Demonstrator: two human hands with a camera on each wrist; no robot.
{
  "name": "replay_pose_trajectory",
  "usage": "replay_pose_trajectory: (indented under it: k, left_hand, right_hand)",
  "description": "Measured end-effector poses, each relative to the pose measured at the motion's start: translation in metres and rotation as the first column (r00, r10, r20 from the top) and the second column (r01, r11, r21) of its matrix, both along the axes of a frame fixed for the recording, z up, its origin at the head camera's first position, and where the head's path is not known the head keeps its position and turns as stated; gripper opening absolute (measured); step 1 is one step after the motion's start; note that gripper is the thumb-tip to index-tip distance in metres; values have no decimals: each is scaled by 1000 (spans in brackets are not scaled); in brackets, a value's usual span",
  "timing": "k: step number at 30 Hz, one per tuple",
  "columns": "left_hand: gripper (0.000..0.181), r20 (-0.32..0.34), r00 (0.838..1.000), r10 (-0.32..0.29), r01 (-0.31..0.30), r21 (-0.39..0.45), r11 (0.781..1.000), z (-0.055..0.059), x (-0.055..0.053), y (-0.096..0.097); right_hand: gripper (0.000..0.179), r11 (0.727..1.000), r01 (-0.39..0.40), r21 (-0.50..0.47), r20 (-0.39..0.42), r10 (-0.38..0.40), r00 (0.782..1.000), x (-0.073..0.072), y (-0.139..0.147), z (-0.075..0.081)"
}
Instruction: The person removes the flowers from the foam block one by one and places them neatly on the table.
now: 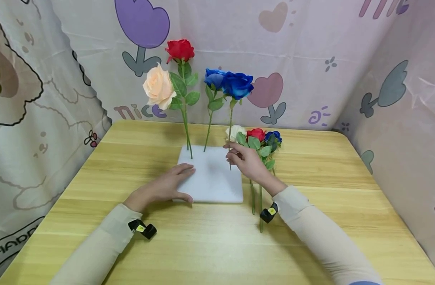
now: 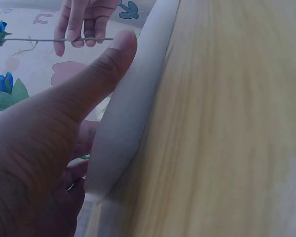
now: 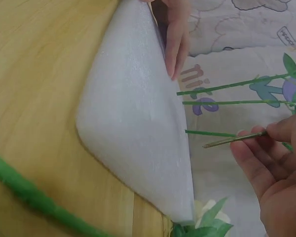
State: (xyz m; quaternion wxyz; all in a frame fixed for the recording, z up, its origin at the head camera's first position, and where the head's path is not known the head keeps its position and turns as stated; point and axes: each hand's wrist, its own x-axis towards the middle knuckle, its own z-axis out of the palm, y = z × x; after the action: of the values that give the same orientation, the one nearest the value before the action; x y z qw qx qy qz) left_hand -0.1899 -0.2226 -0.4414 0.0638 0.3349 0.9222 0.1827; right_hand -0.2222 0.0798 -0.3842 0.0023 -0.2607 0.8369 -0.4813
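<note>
My right hand (image 1: 247, 160) pinches the thin green stem of a blue rose (image 1: 237, 85) between thumb and fingers. The stem's cut lower end (image 3: 212, 143) points down at the white foam board (image 1: 214, 186), a short gap above its top face in the right wrist view. On the board's left side rests my left hand (image 1: 167, 184), its fingers over the top and its thumb (image 2: 119, 44) along the front edge. Standing upright in the board are a red rose (image 1: 180, 50), a peach rose (image 1: 158, 87) and a second blue rose (image 1: 214, 78).
Right of the board lies a bunch of flowers on the wooden table (image 1: 217, 245): a white one (image 1: 235, 132), a red rose (image 1: 256, 134) and a blue rose (image 1: 273, 137), their stems reaching toward the front under my right forearm. A printed cloth (image 1: 217, 35) hangs behind.
</note>
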Motion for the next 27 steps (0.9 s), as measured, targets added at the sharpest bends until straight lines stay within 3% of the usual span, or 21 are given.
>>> replay_pose_trajectory:
  k: [8, 21, 27]
  left_hand:
    - [116, -8, 1000, 3, -3, -12, 1000, -1, -2, -1]
    - [117, -12, 1000, 3, -3, -12, 1000, -2, -3, -1]
    - [117, -7, 1000, 2, -2, -5, 1000, -4, -3, -1]
  right_hand:
    - [25, 996, 40, 82, -67, -35, 997, 6, 15, -1]
    - [23, 993, 72, 88, -92, -64, 994, 13, 39, -3]
    - [27, 995, 73, 71, -29, -71, 997, 18, 52, -1]
